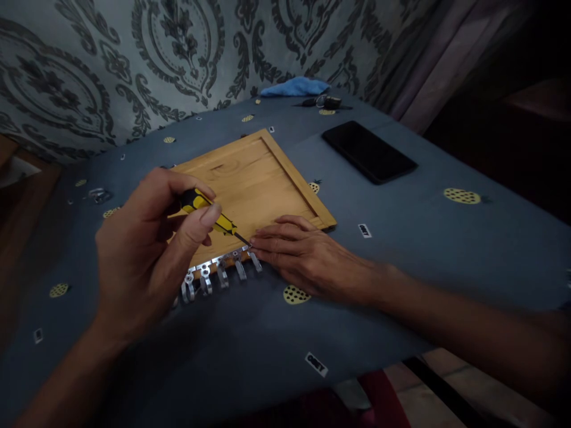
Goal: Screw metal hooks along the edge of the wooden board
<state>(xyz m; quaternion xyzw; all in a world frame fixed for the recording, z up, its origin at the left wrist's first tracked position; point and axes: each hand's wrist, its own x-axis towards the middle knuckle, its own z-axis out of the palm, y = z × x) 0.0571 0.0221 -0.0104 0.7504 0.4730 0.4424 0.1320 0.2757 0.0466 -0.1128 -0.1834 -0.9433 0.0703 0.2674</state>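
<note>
My left hand (156, 244) is wrapped round a yellow and black screwdriver (207, 212), whose tip points down at the right end of a silver metal hook rail (218, 263). The rail, with several hooks, lies along the near edge of a framed wooden board (250, 178). My right hand (307, 252) rests on the board's near right part, fingers stretched out and close together, fingertips beside the screwdriver tip. Whether those fingertips pinch anything small is hard to see.
On the blue patterned tablecloth (401, 238) lie a black phone (369, 151) at the right, a blue cloth (295, 87) and dark tools (323, 103) at the back. Small metal pieces (99, 195) lie at the left. A patterned wall (178, 53) stands behind.
</note>
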